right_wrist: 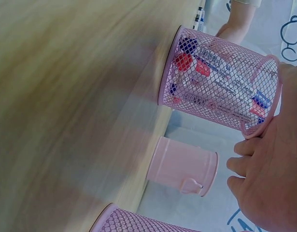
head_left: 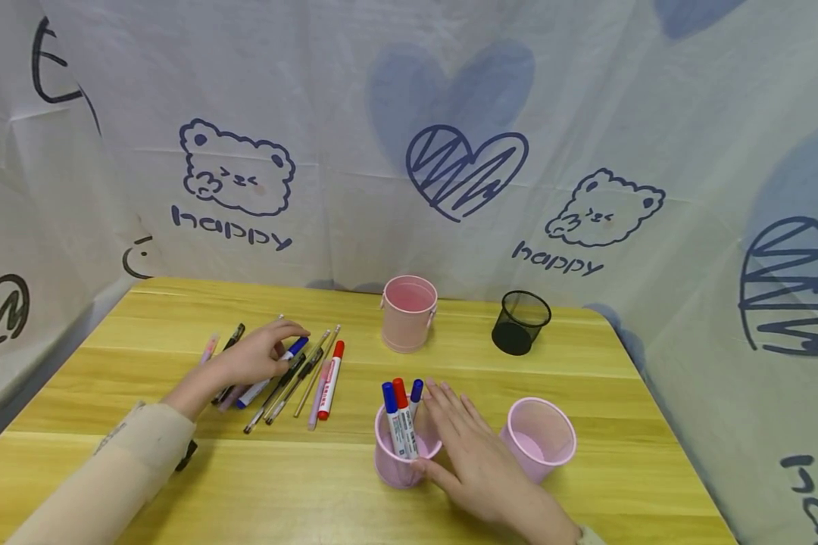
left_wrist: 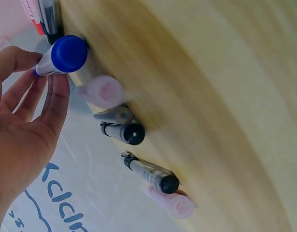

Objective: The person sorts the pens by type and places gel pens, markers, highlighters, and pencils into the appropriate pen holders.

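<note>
My left hand (head_left: pixel 262 354) pinches a white marker with blue ends (left_wrist: pixel 69 54), thumb on one side and fingers on the other. It is over the spread of pens on the left of the table. My right hand (head_left: pixel 473 458) rests at the rim of a pink mesh pen cup (head_left: pixel 398 475), thumb by the near side and fairly straight fingers by the far side. Upright in that cup stand two blue-capped markers and one red-capped marker (head_left: pixel 401 390). Loose near the left hand lie a red-and-white marker (head_left: pixel 331 380), black pens (left_wrist: pixel 126 132) and pale pink pens (left_wrist: pixel 105 92).
A second pink mesh cup (head_left: pixel 538 431) stands right of my right hand. Farther back are a pink bucket (head_left: pixel 409 314) with side handles and a black mesh cup (head_left: pixel 521 322). A printed cloth (head_left: pixel 354 151) hangs behind the wooden table (head_left: pixel 300 484).
</note>
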Available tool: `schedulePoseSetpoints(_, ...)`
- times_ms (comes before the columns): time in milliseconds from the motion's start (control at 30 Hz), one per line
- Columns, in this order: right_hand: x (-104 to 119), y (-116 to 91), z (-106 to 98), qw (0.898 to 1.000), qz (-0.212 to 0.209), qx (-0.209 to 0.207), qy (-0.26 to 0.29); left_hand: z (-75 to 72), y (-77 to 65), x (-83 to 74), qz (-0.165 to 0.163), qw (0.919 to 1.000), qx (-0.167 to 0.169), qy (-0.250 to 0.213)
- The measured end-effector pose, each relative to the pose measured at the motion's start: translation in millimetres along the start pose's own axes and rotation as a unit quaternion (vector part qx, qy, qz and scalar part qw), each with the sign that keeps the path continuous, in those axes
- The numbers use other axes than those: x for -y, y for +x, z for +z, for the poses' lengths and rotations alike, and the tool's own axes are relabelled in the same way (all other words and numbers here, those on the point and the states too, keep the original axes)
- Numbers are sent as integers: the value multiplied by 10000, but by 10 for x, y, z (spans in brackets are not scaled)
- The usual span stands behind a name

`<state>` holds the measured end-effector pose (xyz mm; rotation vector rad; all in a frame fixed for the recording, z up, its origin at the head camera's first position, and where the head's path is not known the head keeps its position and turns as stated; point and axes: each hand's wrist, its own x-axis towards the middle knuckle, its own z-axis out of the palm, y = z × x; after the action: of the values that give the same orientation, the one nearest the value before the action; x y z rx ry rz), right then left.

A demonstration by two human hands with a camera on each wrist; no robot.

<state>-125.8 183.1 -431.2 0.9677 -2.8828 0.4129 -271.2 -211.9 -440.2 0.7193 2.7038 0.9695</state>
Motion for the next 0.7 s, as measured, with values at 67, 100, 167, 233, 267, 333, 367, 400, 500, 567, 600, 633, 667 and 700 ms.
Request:
schedulePoseSetpoints(67,-2,-3,0,10000,-33,-34,-6,11,-3,-13,38,9999,-100,-89)
schedulePoseSetpoints(100,-1,-3,1,10000,-52,-53,-7,13,-6,-17,58,9998,-156,-129)
schedulePoseSetpoints(167,3,-3,2,9999,-66,-75,-28,11,-15,-33,114,9994,-298,-138)
schedulePoseSetpoints(233,4,-3,3,9999,-75,-80,-45,4,-23,-58,189,9988,-431,-149)
schedulePoseSetpoints(267,5,-3,3,9999,-71,-73,-49,-1,-27,-70,198,9985,-489,-163)
schedulePoseSetpoints(333,3,-3,6,9999,-75,-78,-53,-8,-39,-102,273,9977,-582,-199)
schedulePoseSetpoints(367,2,-4,8,9999,-77,-87,-60,-13,-43,-117,292,9973,-623,-238)
schedulePoseSetpoints(400,1,-4,9,9999,-74,-90,-67,-16,-48,-135,308,9969,-671,-268)
schedulePoseSetpoints(500,-3,-7,16,9998,-79,-131,-83,-23,-69,-184,332,9953,-814,-401)
schedulePoseSetpoints(567,-4,-7,19,9998,-80,-137,-87,-30,-83,-218,354,9937,-932,-518)
schedulePoseSetpoints(600,-5,-6,19,9998,-84,-133,-92,-31,-93,-235,381,9927,-981,-587)
schedulePoseSetpoints(633,-5,-7,19,9998,-88,-130,-99,-32,-102,-255,407,9916,-1023,-672)
schedulePoseSetpoints(667,-5,-7,17,9998,-89,-123,-105,-32,-110,-270,442,9906,-1062,-744)
schedulePoseSetpoints(700,-4,-6,15,9998,-93,-110,-114,-33,-121,-291,474,9895,-1097,-817)
